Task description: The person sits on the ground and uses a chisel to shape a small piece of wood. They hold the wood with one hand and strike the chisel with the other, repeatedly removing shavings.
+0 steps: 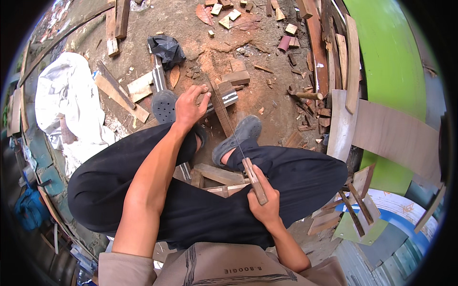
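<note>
My right hand [265, 200] is closed around the wooden handle [254, 180] of a handsaw. Its thin blade [237, 140], seen nearly edge-on, runs away from me along a narrow brown wood strip [220, 110]. This strip lies between my feet, across a dark bar with white stripes [230, 98]. Just left of the strip's far end is my left hand [190, 106], fingers bent and thumb apart, with nothing visible in it. Whether it touches the strip I cannot tell. A short wood block [236, 77] lies beyond the bar.
Grey clogs [164, 106] are on my feet. A black plastic bag [167, 50] and white cloth [67, 100] lie at the left. Small cut blocks [224, 22] are scattered at the far side. Planks [352, 62] and a green panel [386, 52] stand at the right.
</note>
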Motion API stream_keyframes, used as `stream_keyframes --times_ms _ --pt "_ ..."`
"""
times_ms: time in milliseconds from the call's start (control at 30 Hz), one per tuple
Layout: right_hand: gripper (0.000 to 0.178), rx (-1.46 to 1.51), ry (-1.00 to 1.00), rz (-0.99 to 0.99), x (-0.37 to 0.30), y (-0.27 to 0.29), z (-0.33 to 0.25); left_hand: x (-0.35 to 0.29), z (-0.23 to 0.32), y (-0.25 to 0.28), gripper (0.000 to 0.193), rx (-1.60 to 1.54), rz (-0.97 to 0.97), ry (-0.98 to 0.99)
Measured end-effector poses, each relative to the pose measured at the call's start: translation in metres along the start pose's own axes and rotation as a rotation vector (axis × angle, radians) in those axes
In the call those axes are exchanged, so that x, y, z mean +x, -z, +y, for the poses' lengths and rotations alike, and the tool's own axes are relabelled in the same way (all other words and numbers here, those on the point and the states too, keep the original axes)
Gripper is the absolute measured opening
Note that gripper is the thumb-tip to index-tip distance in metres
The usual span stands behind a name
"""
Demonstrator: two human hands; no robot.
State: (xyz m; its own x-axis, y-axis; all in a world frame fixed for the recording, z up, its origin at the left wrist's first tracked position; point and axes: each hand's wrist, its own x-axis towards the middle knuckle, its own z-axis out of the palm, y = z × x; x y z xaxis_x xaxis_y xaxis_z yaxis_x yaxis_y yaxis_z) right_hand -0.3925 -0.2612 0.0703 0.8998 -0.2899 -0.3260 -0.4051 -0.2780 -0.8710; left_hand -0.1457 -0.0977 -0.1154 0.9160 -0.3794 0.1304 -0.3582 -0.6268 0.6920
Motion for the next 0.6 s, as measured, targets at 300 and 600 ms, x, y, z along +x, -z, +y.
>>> stream_keyframes --times_ms 300,600 --pt "0.064 0.092 0.183 0.138 0.183 -0.092 0.041 0.009 0.008 0.003 0.020 0.074 -0.030 -0.033" --pt "0.064 -0.057 0.061 0.021 0.000 -0.008 0.001 -0.001 0.002 0.000 0.017 0.002 0.085 -0.015"
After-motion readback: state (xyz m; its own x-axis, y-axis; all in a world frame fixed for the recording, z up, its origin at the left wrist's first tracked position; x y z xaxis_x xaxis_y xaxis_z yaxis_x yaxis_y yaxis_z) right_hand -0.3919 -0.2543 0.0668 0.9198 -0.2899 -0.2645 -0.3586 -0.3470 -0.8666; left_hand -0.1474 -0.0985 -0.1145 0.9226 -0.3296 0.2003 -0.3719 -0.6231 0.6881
